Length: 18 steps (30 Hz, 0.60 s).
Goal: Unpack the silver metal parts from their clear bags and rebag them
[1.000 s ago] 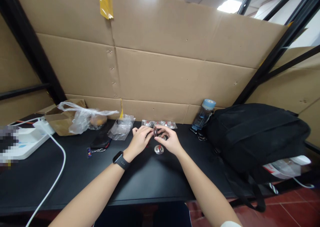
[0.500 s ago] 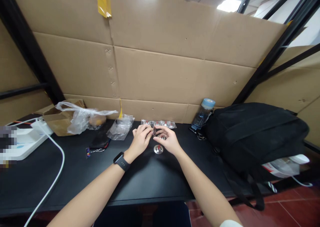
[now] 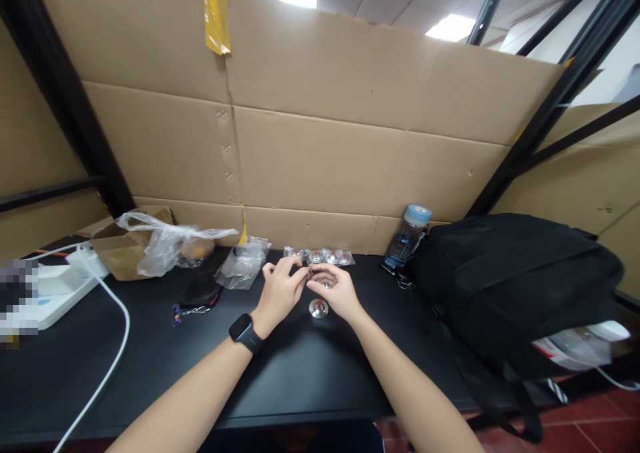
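Observation:
Edge-on between my fingertips is a small, dark-looking round disc [image 3: 310, 274], probably metal. My left hand [image 3: 284, 289], with a black watch on its wrist, pinches at its left side. From the right, the thumb and curled fingers of my right hand [image 3: 341, 294] close around it. On the table just below the hands lies a small silver disc [image 3: 319, 308] with a red piece at its centre. Another silver piece shows partly behind my right fingers. Beyond them, several similar discs in clear wrappers [image 3: 316, 257] form a row along the cardboard.
To the left are a clear plastic bag [image 3: 243, 264], a black pouch [image 3: 200, 289], an open cardboard box [image 3: 123, 256] and a white power strip with cable [image 3: 65, 286]. A blue-lidded bottle [image 3: 407, 236] and a black backpack [image 3: 515, 286] stand right. A cardboard wall [image 3: 320, 140] backs the table.
The view has tilted slightly upward, so things sit lower in the picture. Both hands stay together at the disc, with small shifts of the fingers.

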Available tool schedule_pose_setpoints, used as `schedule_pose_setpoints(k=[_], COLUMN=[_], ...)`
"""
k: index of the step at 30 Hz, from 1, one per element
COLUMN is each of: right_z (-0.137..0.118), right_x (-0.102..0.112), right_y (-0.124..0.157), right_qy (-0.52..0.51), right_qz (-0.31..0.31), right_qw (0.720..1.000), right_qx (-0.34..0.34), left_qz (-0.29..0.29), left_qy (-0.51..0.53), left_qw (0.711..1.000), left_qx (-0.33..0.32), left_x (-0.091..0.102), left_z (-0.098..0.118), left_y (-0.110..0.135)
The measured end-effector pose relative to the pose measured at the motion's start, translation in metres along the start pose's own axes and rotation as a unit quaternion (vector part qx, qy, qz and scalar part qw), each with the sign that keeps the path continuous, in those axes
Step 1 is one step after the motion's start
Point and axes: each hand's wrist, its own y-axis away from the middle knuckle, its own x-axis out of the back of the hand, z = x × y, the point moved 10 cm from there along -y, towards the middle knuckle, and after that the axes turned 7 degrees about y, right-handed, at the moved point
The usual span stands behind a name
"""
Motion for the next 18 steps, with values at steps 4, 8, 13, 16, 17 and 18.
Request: schedule_pose_setpoints(k=[4,8,13,16,17,18], right_z=[0.007,0.006,0.006,0.009,0.01,0.012], right_x=[0.002,0.002,-0.001,0.0,0.0,0.0], right_y=[0.0,-0.001,-0.001,-0.002,-0.002,-0.002], right_qy=[-0.021,-0.049,-0.086,-0.069,-0.059,-0.047], right_qz=[0.021,0.028,0.022,0.009,0.0,-0.01], right_qw=[0.999,0.997,0.995,0.996,0.997,0.998], right_qx=[-0.034,-0.052,-0.05,-0.046,-0.046,-0.046], left_qz=[0.013,0.033,0.04,0.033,0.035,0.039], left_qy=[-0.01,0.015,0.053,0.063,0.068,0.074], left_qw=[1.0,0.999,0.998,0.997,0.997,0.996], left_qx=[-0.018,-0.008,-0.003,0.003,0.017,0.033], left_x=[0.002,0.007,0.009,0.008,0.008,0.007], left_z=[0.005,0.008,0.006,0.003,0.0,-0.004], left_y=[0.001,0.001,0.0,-0.002,-0.002,-0.002])
